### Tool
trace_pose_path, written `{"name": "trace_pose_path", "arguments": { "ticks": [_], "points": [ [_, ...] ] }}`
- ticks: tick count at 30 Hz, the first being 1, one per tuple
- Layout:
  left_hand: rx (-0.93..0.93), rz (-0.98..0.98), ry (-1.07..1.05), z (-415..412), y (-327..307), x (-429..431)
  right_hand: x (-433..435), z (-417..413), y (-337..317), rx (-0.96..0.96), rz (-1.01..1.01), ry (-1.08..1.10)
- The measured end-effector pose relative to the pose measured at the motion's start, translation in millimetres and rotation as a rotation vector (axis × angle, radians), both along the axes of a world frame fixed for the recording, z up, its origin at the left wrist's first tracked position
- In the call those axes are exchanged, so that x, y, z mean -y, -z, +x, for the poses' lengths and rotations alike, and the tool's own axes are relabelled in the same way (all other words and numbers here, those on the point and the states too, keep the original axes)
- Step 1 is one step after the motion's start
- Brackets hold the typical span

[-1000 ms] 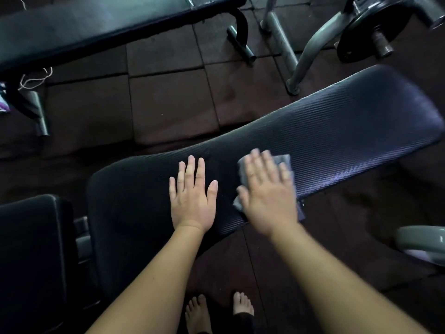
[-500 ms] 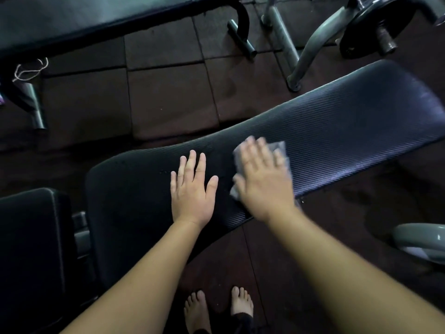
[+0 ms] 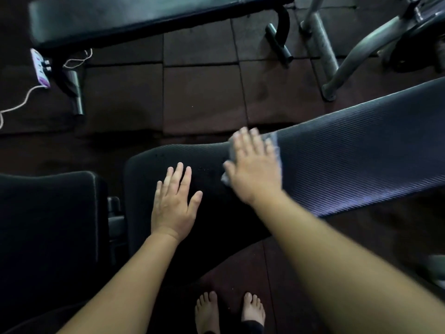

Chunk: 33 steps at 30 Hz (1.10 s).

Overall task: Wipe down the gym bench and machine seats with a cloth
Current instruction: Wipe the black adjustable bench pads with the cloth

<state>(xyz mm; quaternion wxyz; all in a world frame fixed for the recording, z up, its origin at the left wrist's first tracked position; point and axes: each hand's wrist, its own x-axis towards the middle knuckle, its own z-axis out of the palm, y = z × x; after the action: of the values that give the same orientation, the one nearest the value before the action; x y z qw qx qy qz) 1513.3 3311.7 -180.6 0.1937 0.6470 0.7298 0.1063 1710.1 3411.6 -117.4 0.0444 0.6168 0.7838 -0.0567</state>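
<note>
Now cloth (image 3: 274, 145) lies under right hand (image 3: 255, 169) fingers (image 3: 244, 141) on bench (image 3: 349, 150)

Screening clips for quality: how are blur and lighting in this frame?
Head view: right hand and cloth are motion-blurred; left hand is sharp. Lighting is dim, the bench dark near the left hand, with a sheen on its right part.

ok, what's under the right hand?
A grey cloth, pressed flat on the ribbed bench pad by the right hand. Only its edges show past the fingers and thumb; the rest, and the pad beneath, is covered.
</note>
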Motion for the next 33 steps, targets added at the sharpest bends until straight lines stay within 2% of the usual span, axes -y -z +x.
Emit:
{"name": "trace_pose_path", "arguments": {
  "ticks": [3, 6, 7, 9, 11, 13, 15, 17, 20, 22, 24, 28, 30, 33],
  "points": [
    [-0.041, -0.009, -0.01, -13.6, 6.6, 10.2, 61.4, -26.8, 10.6, 0.002, -0.098, -0.333],
    [-0.046, -0.015, -0.008, -19.0, 9.5, 19.2, 47.9, 18.0, 5.0, 0.044, -0.098, -0.546],
    [-0.04, -0.021, -0.007, -19.4, 10.3, 21.2, 28.8, 33.4, 4.1, 0.08, -0.059, -0.526],
    [-0.02, -0.03, -0.012, -18.7, 12.1, 23.6, -16.1, 48.6, -2.8, 0.11, -0.01, -0.345],
    [-0.003, -0.028, -0.021, -17.7, 14.2, 23.1, -40.2, 30.6, -3.3, 0.097, -0.009, -0.13],
    [-0.006, -0.024, -0.024, -16.9, 17.5, 22.6, -33.9, -7.8, 5.1, 0.042, -0.027, -0.028],
    [-0.016, -0.002, -0.025, -17.0, 21.6, 23.6, -4.7, -42.4, 12.1, 0.011, -0.041, -0.091],
    [-0.019, 0.026, -0.026, -17.8, 24.4, 25.0, 24.8, -54.8, 14.7, 0.017, -0.092, -0.243],
    [-0.009, 0.039, -0.034, -17.0, 24.4, 26.6, 21.3, -18.4, 8.3, 0.035, -0.1, -0.456],
    [0.003, 0.03, -0.033, -15.7, 23.1, 26.3, -1.0, 24.2, 4.2, 0.065, -0.037, -0.401],
    [0.006, 0.02, -0.032, -15.6, 23.3, 26.6, -27.6, 53.3, -2.9, 0.099, 0.01, -0.234],
    [0.005, 0.018, -0.03, -17.3, 26.2, 25.0, -44.6, -0.3, -0.3, 0.05, -0.025, 0.058],
    [0.001, 0.026, -0.03, -17.2, 27.9, 24.8, -20.4, -37.2, 10.3, 0.014, -0.032, 0.005],
    [-0.018, 0.043, -0.021, -17.6, 29.2, 25.1, 36.3, -54.5, 19.5, 0.005, -0.051, -0.214]
  ]
}}
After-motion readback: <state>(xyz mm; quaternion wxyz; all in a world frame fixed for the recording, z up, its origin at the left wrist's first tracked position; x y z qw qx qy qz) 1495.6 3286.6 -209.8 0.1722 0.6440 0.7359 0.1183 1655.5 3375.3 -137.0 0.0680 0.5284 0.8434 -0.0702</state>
